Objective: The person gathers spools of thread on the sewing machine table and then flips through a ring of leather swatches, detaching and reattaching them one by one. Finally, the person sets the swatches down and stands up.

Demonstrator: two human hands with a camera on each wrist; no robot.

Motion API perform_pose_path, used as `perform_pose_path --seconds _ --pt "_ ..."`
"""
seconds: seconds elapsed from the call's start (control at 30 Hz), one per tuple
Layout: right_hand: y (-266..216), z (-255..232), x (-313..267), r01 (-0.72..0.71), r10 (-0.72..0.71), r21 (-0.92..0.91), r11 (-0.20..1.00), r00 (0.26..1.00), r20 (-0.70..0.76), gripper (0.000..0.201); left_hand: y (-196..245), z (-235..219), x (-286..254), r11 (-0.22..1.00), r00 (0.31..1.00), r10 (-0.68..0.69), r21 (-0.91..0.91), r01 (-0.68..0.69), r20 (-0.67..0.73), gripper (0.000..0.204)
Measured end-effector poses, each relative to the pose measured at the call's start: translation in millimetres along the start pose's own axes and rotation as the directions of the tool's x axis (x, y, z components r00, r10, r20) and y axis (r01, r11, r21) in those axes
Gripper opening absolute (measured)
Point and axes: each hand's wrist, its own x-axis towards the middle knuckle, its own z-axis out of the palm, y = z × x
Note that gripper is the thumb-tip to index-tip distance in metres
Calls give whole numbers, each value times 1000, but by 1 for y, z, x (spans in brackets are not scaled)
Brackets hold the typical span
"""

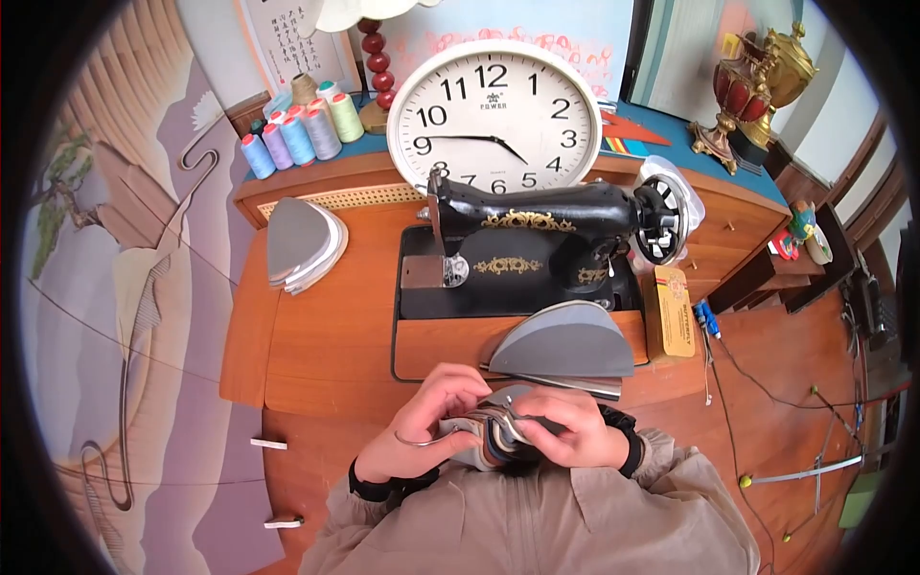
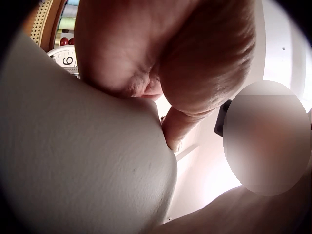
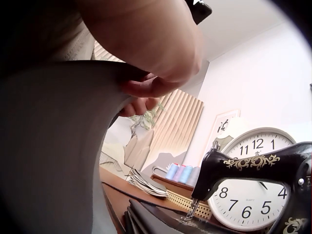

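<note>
A bundle of curved grey, white and dark pieces [image 1: 494,436] is held close to the torso, in front of the sewing machine [image 1: 537,235]. My left hand [image 1: 422,431] grips its left side, thumb across the near face. On the right side my right hand [image 1: 575,426] pinches the layers between thumb and fingers. A pale, smooth piece [image 2: 87,156] fills much of the left wrist view below the left hand [image 2: 165,48]. In the right wrist view a dark grey piece [image 3: 53,141] lies beneath the right hand [image 3: 146,44].
A stack of grey rounded pieces [image 1: 565,345] lies before the machine; another stack [image 1: 305,244] is at the table's left. Behind stand a round clock [image 1: 494,115], thread spools [image 1: 297,134] and a lamp [image 1: 379,62]. A yellow box [image 1: 674,311] sits right of the machine.
</note>
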Motion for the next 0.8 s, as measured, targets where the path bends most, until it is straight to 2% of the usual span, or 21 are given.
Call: perform_pose_path --seconds 0.1,0.17,0.23,0.33,0.43,0.5,0.63,0.7,0.73,0.77,0.8 --pt "1 2 0 -27 26 25 999 999 18 14 5 -4 4 999 1000 -8 53 8 1 57" --pt "1 3 0 -40 39 44 998 999 28 15 5 -6 4 996 991 -54 78 45 125 61" --pt "0 1 2 -36 35 16 999 998 55 15 3 -7 0 998 992 -57 38 53 111 59" --pt "-4 1 6 -47 52 -47 998 993 109 15 1 -13 -3 994 991 -83 73 75 105 54" --pt "-6 4 8 -57 65 -87 995 993 99 14 1 -17 -3 992 994 -67 115 56 90 50" --pt "-6 6 9 -66 78 -108 992 991 108 14 4 -20 1 947 992 -3 318 -38 128 49" --pt "-5 11 15 -51 70 -139 989 988 135 13 2 -23 -1 971 994 36 230 -60 107 45" --pt "-6 12 17 -76 93 -105 992 982 166 11 1 -26 -7 995 994 -51 87 43 92 40" --pt "-7 13 17 -102 114 -71 992 974 194 9 -1 -27 -9 996 994 -50 84 43 92 40" --pt "-7 10 18 -104 116 -72 992 974 194 9 -4 -28 -10 996 991 -32 83 21 128 37" --pt "-6 6 22 -94 104 -49 994 962 253 7 -6 -29 -11 997 986 -13 81 0 164 34"
